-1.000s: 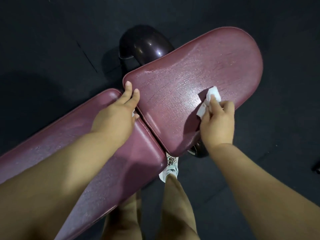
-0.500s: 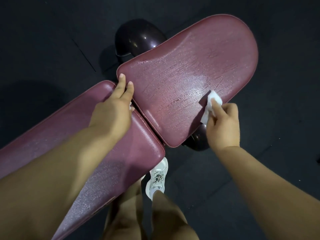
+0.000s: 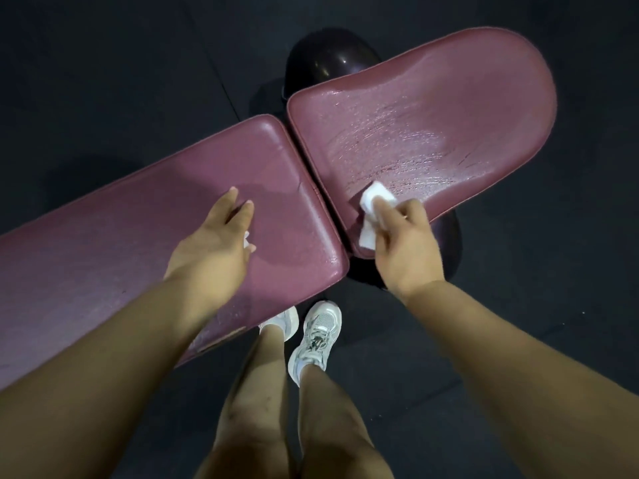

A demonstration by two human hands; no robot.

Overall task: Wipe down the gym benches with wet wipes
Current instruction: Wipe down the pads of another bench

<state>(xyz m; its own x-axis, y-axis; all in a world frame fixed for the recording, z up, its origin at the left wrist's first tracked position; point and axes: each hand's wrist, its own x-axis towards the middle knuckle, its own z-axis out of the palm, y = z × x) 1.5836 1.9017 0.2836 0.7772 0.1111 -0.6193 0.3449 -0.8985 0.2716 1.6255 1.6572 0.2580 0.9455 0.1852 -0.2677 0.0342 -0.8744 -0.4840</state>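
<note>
A maroon gym bench has two pads. The rounded seat pad [image 3: 432,133] at the upper right glistens with wet streaks. The long back pad [image 3: 138,229] runs to the lower left. My right hand [image 3: 401,243] pinches a folded white wet wipe [image 3: 371,212] and presses it on the near left edge of the seat pad, by the gap between the pads. My left hand [image 3: 214,243] rests on the back pad with fingers extended; a small bit of white shows under its thumb.
A dark glossy frame part [image 3: 328,60] sticks out behind the gap, and another dark part [image 3: 449,243] sits under the seat pad. The floor [image 3: 103,63] is black rubber matting. My legs and white sneakers [image 3: 316,337] stand right at the bench's near side.
My right hand slid the wipe from the seat pad's right side to its near left edge. My left hand left the gap and moved back onto the long pad. The view shifted.
</note>
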